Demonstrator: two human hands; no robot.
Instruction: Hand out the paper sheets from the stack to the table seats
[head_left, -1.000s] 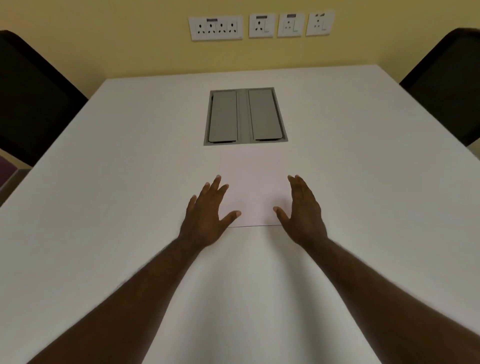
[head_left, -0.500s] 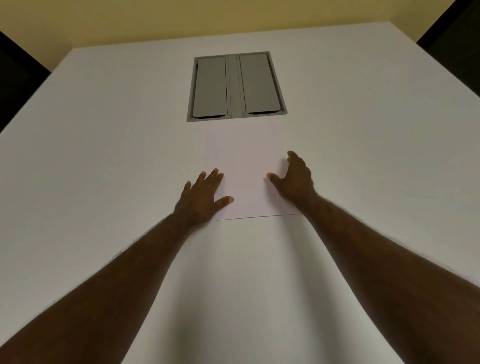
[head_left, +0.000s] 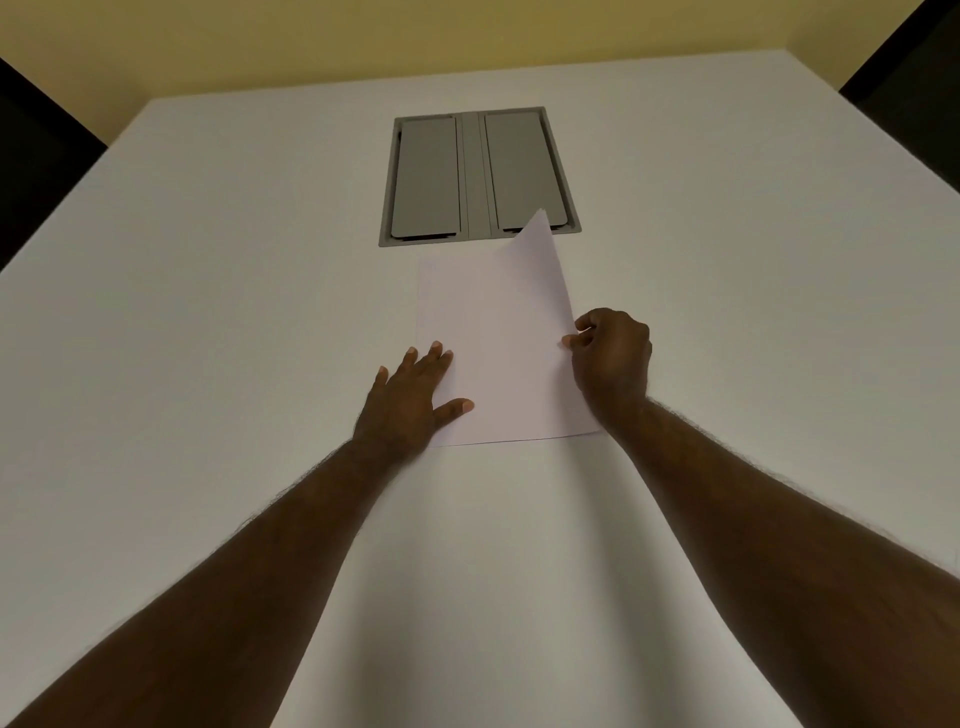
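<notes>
White table (head_left: 208, 364), person reaching in from the near edge with both bare forearms. Paper stack (head_left: 441, 291) sits around the table's middle, just on the near side of the grey cable hatch (head_left: 478, 176) set into the tabletop; the stack's far edge lies near the hatch frame, not clearly touching it. Stack looks thin, cannot tell how many sheets.

Left hand (head_left: 410, 400) lies flat, palm down, on the stack's near-left corner. Fingers spread and straight, thumb out to the right across the paper, gripping nothing, just pressing down. Part of the palm hangs over onto bare table at the stack's left edge.

Right hand (head_left: 613, 358) is at the stack's right edge, fingers curled in, thumb and fingertips (head_left: 569, 341) pinched on the right edge of the top sheet (head_left: 519, 332). That sheet is lifted along its right side: its far-right corner stands up off the stack and overlaps the hatch's near-right corner in the view. Its left side and near edge still lie down on the stack, under the left hand's thumb.

Hatch has two closed grey lids side by side with a strip between. Yellow wall (head_left: 467, 41) runs behind the table's far edge. Dark chair backs at the far-left (head_left: 36, 171) and far-right (head_left: 914, 62) corners, only partly in view.
</notes>
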